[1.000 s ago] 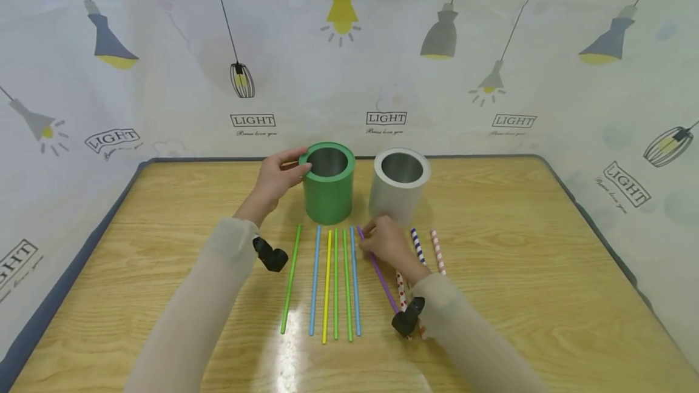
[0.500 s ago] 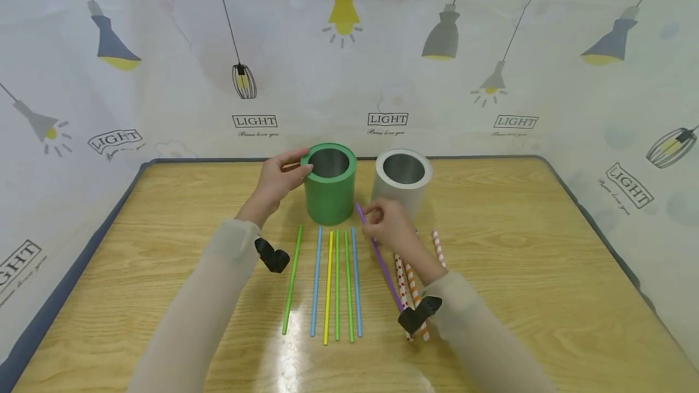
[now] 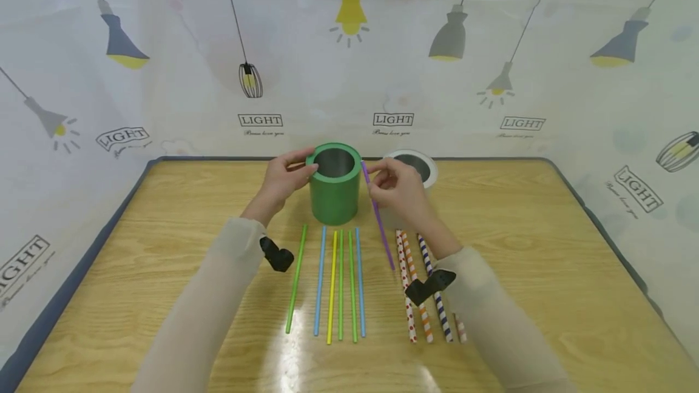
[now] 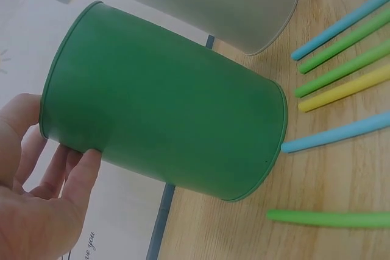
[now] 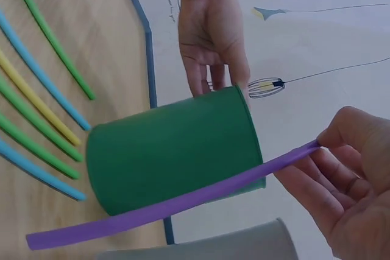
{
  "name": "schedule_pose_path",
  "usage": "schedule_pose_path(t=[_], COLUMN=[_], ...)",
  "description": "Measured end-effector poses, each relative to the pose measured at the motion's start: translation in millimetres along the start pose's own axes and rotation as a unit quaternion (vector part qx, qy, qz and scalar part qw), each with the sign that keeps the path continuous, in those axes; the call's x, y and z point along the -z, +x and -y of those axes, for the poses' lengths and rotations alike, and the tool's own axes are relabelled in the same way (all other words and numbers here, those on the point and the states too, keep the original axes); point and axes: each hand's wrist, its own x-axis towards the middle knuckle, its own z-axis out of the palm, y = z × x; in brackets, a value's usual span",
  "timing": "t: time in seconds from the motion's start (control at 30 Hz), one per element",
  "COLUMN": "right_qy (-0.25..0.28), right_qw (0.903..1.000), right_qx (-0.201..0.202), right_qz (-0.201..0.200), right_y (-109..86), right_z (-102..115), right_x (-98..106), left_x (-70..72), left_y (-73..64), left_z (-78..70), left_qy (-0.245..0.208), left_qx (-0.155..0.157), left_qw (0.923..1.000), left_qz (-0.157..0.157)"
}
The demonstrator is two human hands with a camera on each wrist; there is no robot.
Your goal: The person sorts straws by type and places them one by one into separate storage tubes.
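Note:
My left hand [image 3: 281,182] holds the left side of a green cylindrical can [image 3: 334,202] at its rim; the left wrist view shows bent fingers [image 4: 79,181] against its wall. My right hand [image 3: 403,191] pinches a purple drinking straw [image 5: 164,208] close to its upper end. The straw is raised and slants down toward me, its top beside the can's right rim. Behind the right hand stands a white can [image 3: 433,174], partly hidden by it. Both cans are upright, and the green one's visible interior is dark grey metal.
Plain green, blue and yellow straws, such as this yellow straw [image 3: 332,287], lie side by side before the green can. Several patterned paper straws [image 3: 423,287] lie to the right, partly under my right forearm. A lamp-printed backdrop [image 3: 317,77] encloses the wooden table [image 3: 191,199].
My right hand has lifted the purple straw off the table and carried it up and away from me, to beside the green can's rim. The left hand stays on the can.

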Motion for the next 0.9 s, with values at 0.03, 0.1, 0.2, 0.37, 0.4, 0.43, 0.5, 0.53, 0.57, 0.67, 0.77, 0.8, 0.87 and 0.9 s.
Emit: schedule_pose_path(t=[0.03,0.1,0.2,0.37,0.4,0.43,0.5,0.53,0.57,0.67,0.77,0.8,0.87,0.9], right_qy=[0.003,0.01,0.033,0.041,0.035,0.03,0.02,0.017,0.013,0.013,0.019,0.022,0.032,0.037], right_qw=[1.0,0.9999,0.9993,0.9987,0.999,0.9992,0.9995,0.9996,0.9996,0.999,0.9982,0.998,0.9974,0.9972], right_qx=[0.005,0.006,-0.007,-0.014,-0.011,-0.006,0.005,0.012,0.02,0.043,0.056,0.06,0.063,0.064], right_qz=[-0.001,0.004,0.017,0.028,0.028,0.026,0.022,0.019,0.016,0.008,-0.002,-0.004,-0.01,-0.013], right_y=[3.8,11.7,23.5,47.1,52.5,57.4,67.4,72.1,77.3,92.6,107.1,111.4,118.7,121.7], right_z=[1,3,6,15,17,20,25,28,32,44,57,61,68,71], right_x=[2,5,9,13,13,14,15,15,14,13,10,10,8,8], left_x=[0.4,1.0,1.4,1.2,1.3,0.9,0.5,0.7,0.7,1.4,1.9,1.9,1.5,1.2], left_y=[-0.1,-0.2,-0.5,-1.7,-1.7,-1.9,-1.5,-1.2,-1.0,-0.3,0.7,1.2,1.6,1.7], left_z=[0.2,0.8,1.1,-0.9,-1.1,-1.3,-0.8,-0.3,0.2,1.8,2.9,3.1,3.2,3.2], left_qy=[0.001,0.001,0.0,-0.002,-0.003,-0.005,-0.009,-0.01,-0.01,-0.012,-0.013,-0.013,-0.015,-0.014], left_qx=[0.001,0.006,0.007,-0.001,-0.002,-0.004,-0.003,-0.002,0.0,0.004,0.004,0.003,0.001,0.0], left_qw=[1.0,1.0,1.0,1.0,1.0,1.0,0.9999,0.9999,0.9999,0.9999,0.9999,0.9999,0.9999,0.9999], left_qz=[0.0,0.0,-0.001,-0.006,-0.007,-0.008,-0.007,-0.007,-0.007,-0.005,-0.004,-0.003,-0.002,-0.002])
